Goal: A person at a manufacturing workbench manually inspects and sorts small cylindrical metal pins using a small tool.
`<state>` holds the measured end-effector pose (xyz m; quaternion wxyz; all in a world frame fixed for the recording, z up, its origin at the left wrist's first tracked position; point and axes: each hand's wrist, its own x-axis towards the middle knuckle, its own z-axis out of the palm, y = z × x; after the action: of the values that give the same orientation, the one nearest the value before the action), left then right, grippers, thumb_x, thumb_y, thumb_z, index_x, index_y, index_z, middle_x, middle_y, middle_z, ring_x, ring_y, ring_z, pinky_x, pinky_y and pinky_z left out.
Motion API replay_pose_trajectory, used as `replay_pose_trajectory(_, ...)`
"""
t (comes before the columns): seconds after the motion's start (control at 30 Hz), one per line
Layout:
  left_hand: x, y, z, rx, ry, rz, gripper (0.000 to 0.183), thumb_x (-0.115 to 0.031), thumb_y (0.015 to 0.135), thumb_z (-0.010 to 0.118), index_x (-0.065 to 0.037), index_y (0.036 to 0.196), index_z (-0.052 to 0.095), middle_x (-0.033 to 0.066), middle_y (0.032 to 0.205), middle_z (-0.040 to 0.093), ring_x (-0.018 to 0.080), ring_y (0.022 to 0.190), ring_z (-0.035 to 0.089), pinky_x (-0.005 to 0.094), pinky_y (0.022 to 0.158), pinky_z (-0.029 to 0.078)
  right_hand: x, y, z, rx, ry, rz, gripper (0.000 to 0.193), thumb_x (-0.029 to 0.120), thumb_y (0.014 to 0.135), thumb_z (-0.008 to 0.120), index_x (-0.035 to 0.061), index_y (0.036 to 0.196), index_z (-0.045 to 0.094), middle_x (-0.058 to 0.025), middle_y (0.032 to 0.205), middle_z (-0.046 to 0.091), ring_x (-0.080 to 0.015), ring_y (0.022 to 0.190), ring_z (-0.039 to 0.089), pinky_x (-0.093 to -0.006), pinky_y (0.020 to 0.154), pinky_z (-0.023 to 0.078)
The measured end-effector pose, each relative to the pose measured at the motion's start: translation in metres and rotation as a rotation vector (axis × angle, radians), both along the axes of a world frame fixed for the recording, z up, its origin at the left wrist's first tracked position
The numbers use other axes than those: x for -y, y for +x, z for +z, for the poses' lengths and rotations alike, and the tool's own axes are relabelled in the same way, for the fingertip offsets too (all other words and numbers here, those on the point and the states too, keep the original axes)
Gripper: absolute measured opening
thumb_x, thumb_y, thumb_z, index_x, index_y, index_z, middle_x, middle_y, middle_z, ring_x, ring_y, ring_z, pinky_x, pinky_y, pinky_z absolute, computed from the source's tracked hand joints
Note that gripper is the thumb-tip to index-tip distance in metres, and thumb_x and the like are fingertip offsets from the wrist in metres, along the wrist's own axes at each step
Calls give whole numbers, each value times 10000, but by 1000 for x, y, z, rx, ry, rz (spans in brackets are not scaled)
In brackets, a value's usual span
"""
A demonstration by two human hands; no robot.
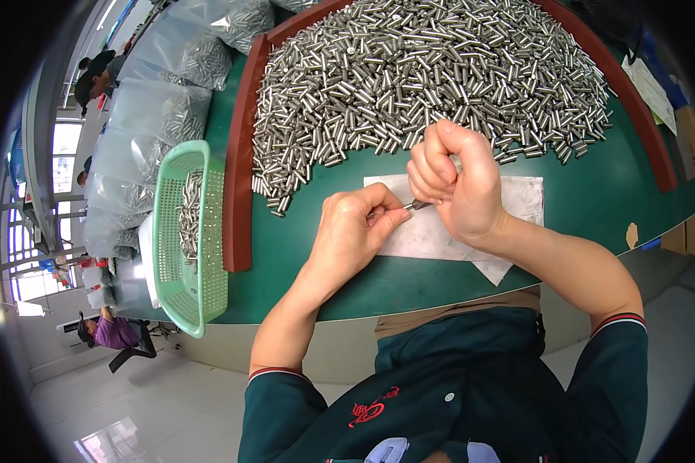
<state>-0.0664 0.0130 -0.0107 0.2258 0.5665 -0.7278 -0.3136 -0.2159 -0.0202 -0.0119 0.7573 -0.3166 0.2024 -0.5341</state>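
Observation:
My left hand [349,231] pinches a small metal cylinder [408,207] between thumb and fingertips, above a white cloth or sheet [517,202]. Curled into a fist, my right hand [462,185] grips a tool whose dark, narrow tip [420,204] sticks out on the left side. That tip meets the end of the cylinder, or comes very near it; I cannot tell which. Most of the tool is hidden inside my fingers. Just beyond both hands, a large heap of shiny metal cylinders [440,69] spreads over the green tabletop [301,255].
Dark red rails border the heap, a left rail [239,170] and a right rail [633,116]. Left of these stands a green plastic basket [208,285] holding several cylinders. Clear bags [181,108] of metal parts line the table's left side. A person in purple [116,332] sits farther off.

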Motion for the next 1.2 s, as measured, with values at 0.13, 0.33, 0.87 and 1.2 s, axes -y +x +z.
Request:
replay_pose_trajectory(0.13,2,0,-2,-13,-10,-5,128,-78,687,674,3,668,576,66,457,446,158,398,408,299,409,339,-2,3,-2,-36,-49,-18,381,244,867,329,104,515,284,16,431,252,-76,394,189,-233,389,178)
replay_pose_trajectory(0.33,7,-2,2,-42,20,-9,123,-65,683,669,10,667,573,75,463,455,166,401,412,303,414,346,-8,8,1,-195,-197,-87,378,186,864,333,92,502,284,11,440,260,-80,415,212,-240,412,194)
replay_pose_trajectory(0.87,19,30,-1,-1282,735,99,105,-126,851,534,-34,898,517,35,780,526,35,537,344,165,459,264,0,3,-3,-8,-29,14,390,193,876,329,89,504,275,9,434,272,-75,387,206,-234,375,179)
replay_pose_trajectory(1.2,21,39,6,-1178,521,285,305,-311,916,398,-50,791,496,16,632,395,61,498,291,188,443,253,4,5,-1,-28,-5,2,403,226,872,334,93,496,276,8,416,255,-78,375,191,-237,367,180)
